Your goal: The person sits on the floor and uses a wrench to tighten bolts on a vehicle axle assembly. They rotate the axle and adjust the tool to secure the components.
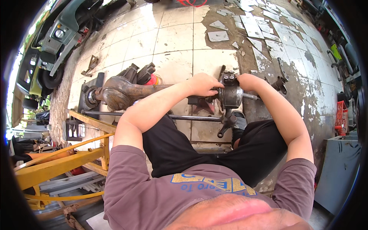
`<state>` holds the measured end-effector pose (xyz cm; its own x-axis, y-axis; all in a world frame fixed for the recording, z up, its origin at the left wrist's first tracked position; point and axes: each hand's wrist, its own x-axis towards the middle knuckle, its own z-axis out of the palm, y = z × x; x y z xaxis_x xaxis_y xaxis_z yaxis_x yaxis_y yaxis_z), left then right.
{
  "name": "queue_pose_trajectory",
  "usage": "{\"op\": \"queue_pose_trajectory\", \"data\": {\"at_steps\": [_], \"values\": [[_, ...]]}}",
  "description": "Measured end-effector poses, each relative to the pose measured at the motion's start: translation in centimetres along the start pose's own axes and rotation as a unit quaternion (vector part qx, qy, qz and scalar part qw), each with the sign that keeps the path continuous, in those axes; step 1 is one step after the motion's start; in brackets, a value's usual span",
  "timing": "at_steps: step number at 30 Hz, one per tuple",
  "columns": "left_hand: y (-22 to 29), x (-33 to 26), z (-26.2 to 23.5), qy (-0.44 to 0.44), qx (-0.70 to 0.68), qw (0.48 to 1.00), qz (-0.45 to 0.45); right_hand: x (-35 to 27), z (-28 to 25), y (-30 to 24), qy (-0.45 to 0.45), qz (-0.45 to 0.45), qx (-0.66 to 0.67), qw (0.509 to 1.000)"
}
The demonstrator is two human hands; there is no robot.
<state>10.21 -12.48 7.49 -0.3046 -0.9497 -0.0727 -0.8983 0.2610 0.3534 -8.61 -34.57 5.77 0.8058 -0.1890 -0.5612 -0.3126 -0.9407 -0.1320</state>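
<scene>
A rusty vehicle axle [145, 91] lies crosswise in front of me, its round differential housing [117, 93] at the left. At its right end sits a steering knuckle [231, 96] with a block of bolts on top and a stub shaft [251, 96] pointing right. My left hand [205, 84] grips the knuckle's left side, thumb below the fingers. On its upper right edge, my right hand [247, 81] is closed, with the fingertips partly hidden. A long steel tie rod [184, 117] runs below the axle to an arm [228, 123] under the knuckle.
A yellow metal frame [61, 166] stands at the left. Broken tiles [218, 36] lie at the far right of the floor. A grey cabinet [337, 172] and a red crate [340, 117] stand at the right. Loose metal parts [283, 78] lie beyond my right hand.
</scene>
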Motion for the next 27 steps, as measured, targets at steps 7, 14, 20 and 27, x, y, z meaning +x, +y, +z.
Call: {"op": "queue_pose_trajectory", "data": {"at_steps": [7, 14, 20, 27], "values": [[0.1, 0.8, 0.3, 0.022, 0.003, 1.000, 0.016, 0.7, 1.5, 0.8, 0.098, -0.006, 0.028, 0.995], [0.4, 0.6, -0.1, 0.076, 0.006, 0.997, 0.014, 0.7, 0.8, 0.1, 0.080, 0.019, -0.001, 0.997], [0.9, 0.4, 0.0, 0.050, 0.023, 0.998, -0.002, 0.9, -0.5, -0.5, 0.030, 0.009, -0.018, 0.999], [1.0, 0.2, -0.4, 0.036, 0.040, 0.999, -0.011, 1.7, -1.0, -0.6, 0.024, 0.012, -0.048, 0.998]]}}
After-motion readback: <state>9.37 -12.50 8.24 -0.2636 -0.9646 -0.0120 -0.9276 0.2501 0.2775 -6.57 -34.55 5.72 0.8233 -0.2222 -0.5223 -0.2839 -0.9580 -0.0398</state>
